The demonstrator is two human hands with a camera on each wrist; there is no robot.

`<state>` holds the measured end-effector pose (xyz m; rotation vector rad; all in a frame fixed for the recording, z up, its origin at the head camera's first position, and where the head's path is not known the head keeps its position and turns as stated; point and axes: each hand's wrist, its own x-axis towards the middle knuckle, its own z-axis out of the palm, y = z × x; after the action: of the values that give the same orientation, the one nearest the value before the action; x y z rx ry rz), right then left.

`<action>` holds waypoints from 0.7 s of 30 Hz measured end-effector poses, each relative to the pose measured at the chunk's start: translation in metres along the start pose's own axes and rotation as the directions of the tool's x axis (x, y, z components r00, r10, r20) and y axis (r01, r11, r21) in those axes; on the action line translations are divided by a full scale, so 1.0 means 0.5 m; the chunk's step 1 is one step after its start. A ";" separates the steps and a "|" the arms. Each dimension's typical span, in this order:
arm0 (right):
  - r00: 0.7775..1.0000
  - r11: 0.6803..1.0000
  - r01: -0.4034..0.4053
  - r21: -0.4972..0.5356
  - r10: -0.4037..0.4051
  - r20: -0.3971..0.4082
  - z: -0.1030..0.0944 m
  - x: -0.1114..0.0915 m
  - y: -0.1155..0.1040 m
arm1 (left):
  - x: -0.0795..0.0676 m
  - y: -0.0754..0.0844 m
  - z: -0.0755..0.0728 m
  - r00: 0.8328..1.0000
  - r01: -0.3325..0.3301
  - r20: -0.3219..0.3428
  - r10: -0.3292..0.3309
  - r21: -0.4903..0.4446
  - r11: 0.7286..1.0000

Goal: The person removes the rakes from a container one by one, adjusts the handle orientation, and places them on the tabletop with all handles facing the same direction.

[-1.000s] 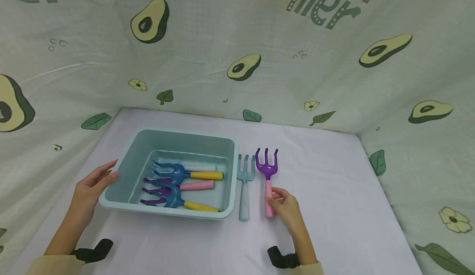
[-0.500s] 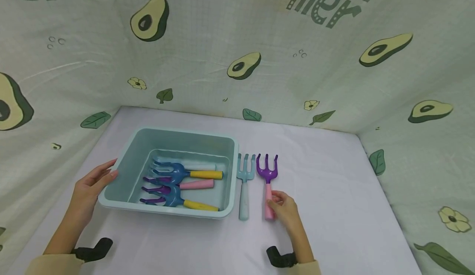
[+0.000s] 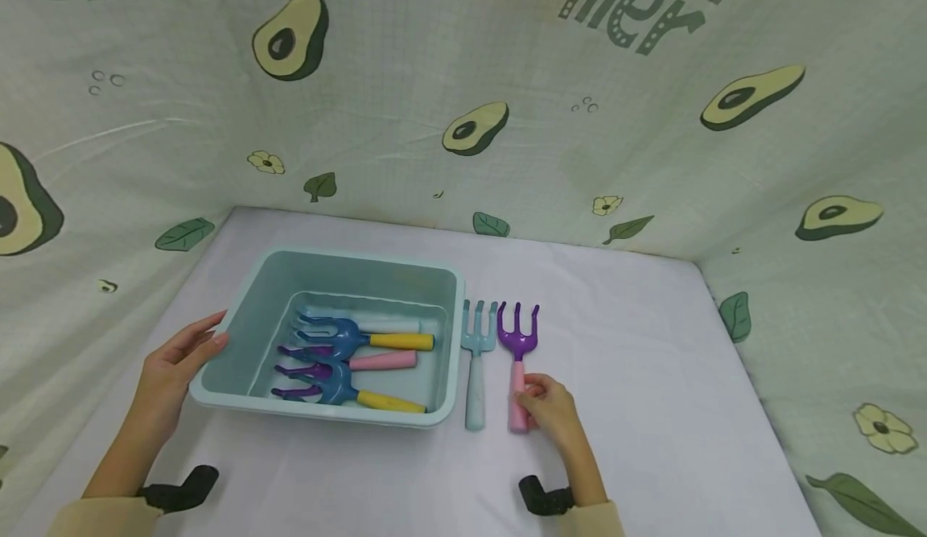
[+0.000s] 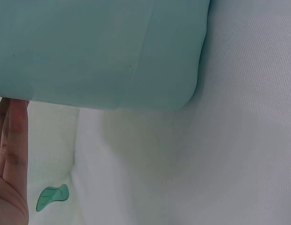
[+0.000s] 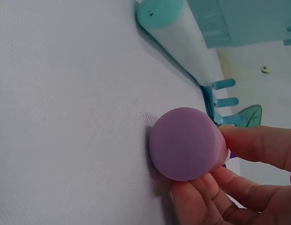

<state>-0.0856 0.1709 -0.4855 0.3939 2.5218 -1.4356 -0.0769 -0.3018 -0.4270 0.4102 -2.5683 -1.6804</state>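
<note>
My right hand (image 3: 554,408) pinches the pink handle of a garden hand fork (image 3: 517,352) with purple tines, held between thumb and fingers. In the right wrist view the round end of its pink handle (image 5: 183,144) faces the camera, close over the cloth. Just left of it lies a pale blue hand fork (image 3: 475,388), its tines pointing away from me. My left hand (image 3: 170,372) touches the left rim of a pale blue-green basin (image 3: 376,283), and in the left wrist view its straight fingers (image 4: 16,145) reach up against the basin's side.
Inside the basin lie several hand forks: two blue ones with yellow handles, such as the upper fork (image 3: 401,342), a purple one with a pink handle (image 3: 384,361), and a pale blue one (image 3: 391,326). White cloth (image 3: 637,360) covers the table; an avocado-print curtain (image 3: 550,175) hangs around it.
My right hand has brought the purple and pink fork slightly toward me, then a little left, parallel to the pale blue fork. The left hand and basin have hardly moved.
</note>
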 end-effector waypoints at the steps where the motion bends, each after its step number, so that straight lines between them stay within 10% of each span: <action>1: 1.000 1.000 -0.008 -0.002 0.008 0.010 0.001 0.001 0.000 | -0.001 0.000 0.000 1.000 -0.002 -0.001 0.002 -0.002 1.000; 21: 1.000 0.998 -0.010 -0.070 0.012 0.026 0.002 -0.005 -0.009 | 0.002 0.003 0.000 1.000 -0.007 -0.006 0.007 0.024 1.000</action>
<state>-0.0847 0.1676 -0.4814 0.3734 2.5361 -1.3357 -0.0783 -0.3017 -0.4255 0.4066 -2.5856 -1.6449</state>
